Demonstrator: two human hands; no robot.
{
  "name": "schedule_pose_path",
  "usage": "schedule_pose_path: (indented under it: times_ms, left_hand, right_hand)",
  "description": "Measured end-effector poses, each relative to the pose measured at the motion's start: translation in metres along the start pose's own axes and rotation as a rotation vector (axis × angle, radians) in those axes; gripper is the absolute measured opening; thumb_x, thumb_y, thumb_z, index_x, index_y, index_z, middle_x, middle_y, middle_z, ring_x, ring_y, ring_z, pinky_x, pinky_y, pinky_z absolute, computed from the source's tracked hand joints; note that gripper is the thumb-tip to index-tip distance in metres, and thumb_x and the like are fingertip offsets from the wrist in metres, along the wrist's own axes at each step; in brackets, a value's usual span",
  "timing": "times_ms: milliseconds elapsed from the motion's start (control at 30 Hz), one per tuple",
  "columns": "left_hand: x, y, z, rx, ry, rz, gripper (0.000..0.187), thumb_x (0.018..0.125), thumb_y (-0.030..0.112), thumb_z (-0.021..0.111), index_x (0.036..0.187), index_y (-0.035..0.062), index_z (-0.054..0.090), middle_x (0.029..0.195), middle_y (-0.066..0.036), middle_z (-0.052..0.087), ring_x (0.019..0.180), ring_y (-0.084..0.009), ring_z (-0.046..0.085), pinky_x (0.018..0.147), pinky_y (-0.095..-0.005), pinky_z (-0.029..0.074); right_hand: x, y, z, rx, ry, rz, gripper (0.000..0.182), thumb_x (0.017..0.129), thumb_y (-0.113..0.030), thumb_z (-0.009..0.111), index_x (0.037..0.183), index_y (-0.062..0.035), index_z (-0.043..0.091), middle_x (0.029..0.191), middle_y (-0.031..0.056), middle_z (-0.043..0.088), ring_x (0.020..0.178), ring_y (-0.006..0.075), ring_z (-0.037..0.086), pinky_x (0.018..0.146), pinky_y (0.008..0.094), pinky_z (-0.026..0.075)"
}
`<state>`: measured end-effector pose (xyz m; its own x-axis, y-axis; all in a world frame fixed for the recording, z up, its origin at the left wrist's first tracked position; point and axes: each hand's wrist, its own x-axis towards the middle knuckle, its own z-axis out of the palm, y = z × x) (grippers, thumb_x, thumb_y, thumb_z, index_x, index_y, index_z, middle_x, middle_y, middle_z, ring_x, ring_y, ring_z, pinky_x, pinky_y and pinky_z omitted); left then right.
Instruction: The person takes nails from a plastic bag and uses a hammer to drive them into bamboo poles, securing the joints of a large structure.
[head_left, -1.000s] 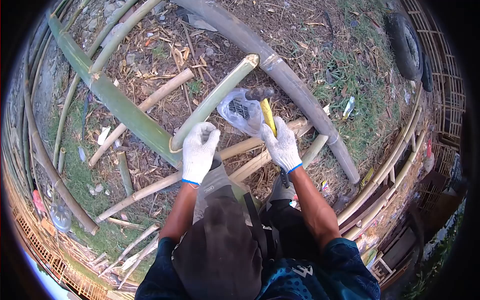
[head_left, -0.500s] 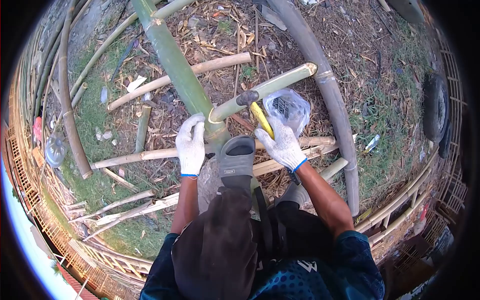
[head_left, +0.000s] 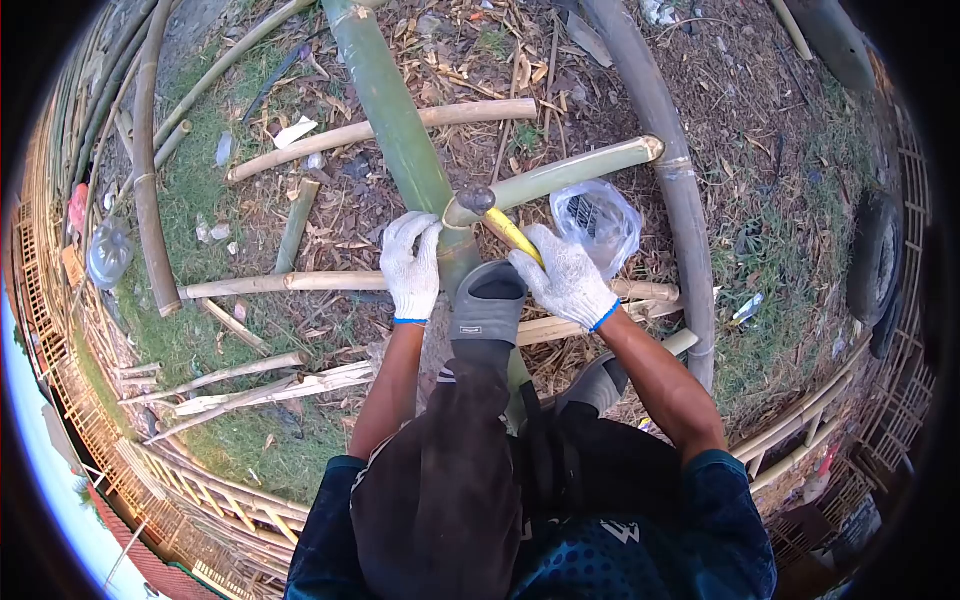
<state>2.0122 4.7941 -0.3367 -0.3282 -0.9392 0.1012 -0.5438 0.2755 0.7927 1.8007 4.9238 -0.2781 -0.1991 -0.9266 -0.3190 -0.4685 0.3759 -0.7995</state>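
My right hand (head_left: 565,277), in a white knit glove, grips a hammer (head_left: 513,237) by its yellow handle. The dark hammer head is over the near end of a short bamboo crosspiece (head_left: 575,170), where it meets a thick green bamboo pole (head_left: 393,110). My left hand (head_left: 411,268), also gloved, is at the left side of this joint with its fingers bent and pressed together. What they hold, if anything, is too small to make out. A grey shoe (head_left: 487,310) of mine is on the pole, just below the joint.
A clear plastic bag (head_left: 597,228) with dark nail-like pieces lies right of the hammer. A long grey bamboo pole (head_left: 680,190) runs along the crosspiece's far end. Cut bamboo pieces (head_left: 295,225) and split strips (head_left: 270,390) lie on the littered ground. A tyre (head_left: 875,250) is at right.
The hammer head has moved left along the crosspiece, closer to the joint. My left hand stays beside the joint. The whole view has shifted slightly.
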Motion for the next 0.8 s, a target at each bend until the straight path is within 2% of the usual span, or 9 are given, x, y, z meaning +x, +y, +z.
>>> schedule_pose_path:
  times_ms: [67,167,200,400,533,700,800]
  left_hand:
    - [-0.001,-0.001,0.002,0.036,0.010,0.029,0.013,0.092,0.009,0.077,0.104,0.0036,0.078,0.109,-0.012,0.075,0.110,-0.0310,0.069,0.101,-0.0422,0.052]
    - [0.000,-0.001,0.005,0.086,0.020,0.090,0.013,0.091,0.009,0.077,0.103,0.0036,0.078,0.110,-0.012,0.075,0.110,-0.0309,0.069,0.101,-0.0424,0.052]
    - [0.001,-0.001,0.005,0.083,0.019,0.089,0.013,0.091,0.009,0.077,0.104,0.0036,0.078,0.110,-0.012,0.075,0.110,-0.0309,0.069,0.101,-0.0425,0.052]
    - [-0.002,0.000,0.001,0.123,0.012,0.087,0.013,0.092,0.009,0.076,0.104,0.0031,0.078,0.110,-0.012,0.076,0.110,-0.0313,0.069,0.100,-0.0428,0.053]
    - [-0.001,-0.001,-0.002,0.093,0.009,0.043,0.013,0.093,0.009,0.076,0.103,0.0025,0.078,0.111,-0.012,0.076,0.110,-0.0317,0.070,0.099,-0.0427,0.054]
    - [0.000,-0.002,-0.004,0.142,-0.015,0.104,0.014,0.093,0.008,0.075,0.105,0.0022,0.077,0.112,-0.013,0.076,0.110,-0.0321,0.070,0.098,-0.0428,0.055]
    - [0.000,-0.001,-0.002,0.209,-0.004,0.174,0.016,0.092,0.007,0.075,0.108,0.0019,0.076,0.113,-0.014,0.075,0.110,-0.0333,0.069,0.098,-0.0437,0.054]
  right_hand:
    - [0.000,-0.001,0.002,0.003,-0.013,-0.030,0.025,0.104,-0.025,0.066,0.115,-0.0043,0.060,0.087,0.0273,0.067,0.084,0.0508,0.067,0.069,0.0563,0.049]
    - [0.002,-0.001,0.008,-0.018,0.037,-0.087,0.026,0.104,-0.024,0.066,0.120,-0.0039,0.060,0.089,0.0266,0.067,0.085,0.0501,0.068,0.071,0.0555,0.051]
    - [0.000,-0.004,0.007,-0.035,0.021,-0.068,0.033,0.103,-0.022,0.065,0.131,-0.0048,0.060,0.098,0.0264,0.070,0.090,0.0489,0.069,0.074,0.0540,0.054]
    - [0.002,-0.016,0.003,-0.073,0.081,-0.195,0.055,0.103,-0.019,0.065,0.155,-0.0085,0.050,0.119,0.0272,0.071,0.099,0.0460,0.072,0.083,0.0503,0.058]
    - [0.005,-0.019,-0.003,-0.075,0.052,-0.183,0.058,0.103,-0.018,0.065,0.158,-0.0088,0.048,0.117,0.0287,0.071,0.098,0.0465,0.072,0.082,0.0501,0.058]
    - [0.004,-0.021,-0.007,-0.098,0.006,-0.154,0.061,0.102,-0.016,0.066,0.159,-0.0099,0.047,0.113,0.0282,0.072,0.093,0.0456,0.073,0.077,0.0500,0.058]
    - [0.003,-0.023,-0.005,-0.100,0.053,-0.217,0.063,0.101,-0.015,0.067,0.160,-0.0125,0.047,0.100,0.0237,0.071,0.083,0.0428,0.072,0.071,0.0493,0.057]
